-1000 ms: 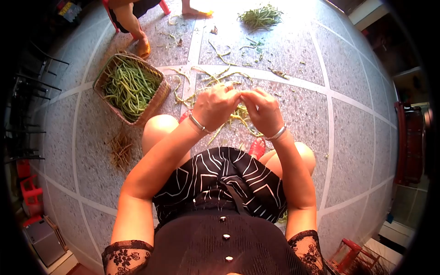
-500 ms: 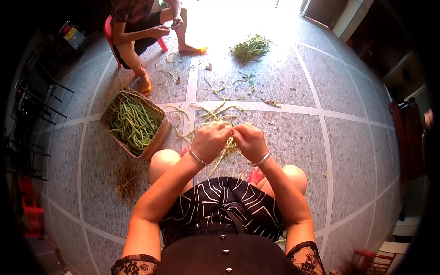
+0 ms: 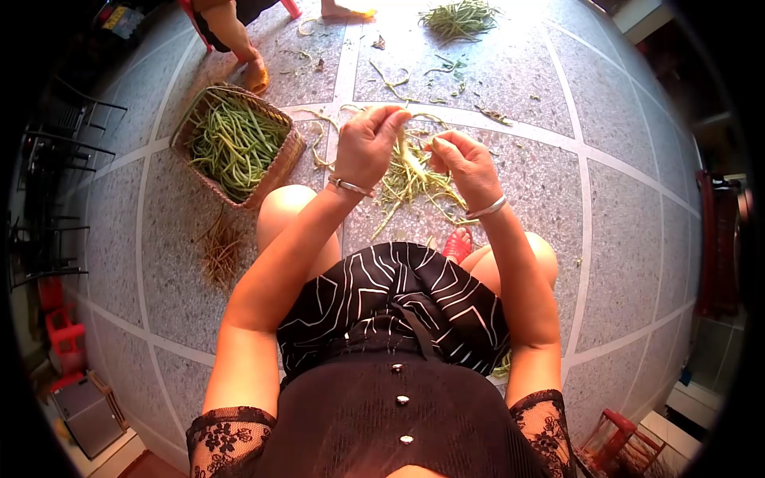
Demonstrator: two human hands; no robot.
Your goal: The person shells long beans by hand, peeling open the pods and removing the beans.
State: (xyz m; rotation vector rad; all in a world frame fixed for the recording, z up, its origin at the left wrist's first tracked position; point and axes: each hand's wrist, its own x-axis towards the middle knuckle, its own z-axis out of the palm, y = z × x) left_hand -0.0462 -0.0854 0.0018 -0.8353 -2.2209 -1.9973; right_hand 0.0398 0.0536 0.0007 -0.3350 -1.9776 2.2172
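My left hand (image 3: 369,147) is raised over the floor in front of my knees, thumb and fingertips pinched together. A pale strip of long bean pod (image 3: 405,150) hangs from those fingertips. A little to the right and lower, my right hand (image 3: 468,167) has its thumb pressed against the curled fingers; whatever lies in this pinch is too small to make out. Below both hands is a loose heap of yellow-green bean pods (image 3: 413,185), partly hidden by them. To the left stands a woven basket (image 3: 275,169) filled with green long beans (image 3: 233,143).
Another person's leg (image 3: 239,40) and yellow slipper (image 3: 256,77) show beyond the basket. A bundle of green beans (image 3: 460,20) lies at the far side. Brown dry stalks (image 3: 219,251) lie near my left knee. Dark metal chairs (image 3: 72,167) stand at the left.
My hands have come apart: the left is up and the right is lower to the right. The view has tilted down, so the other person's upper body has gone out of sight.
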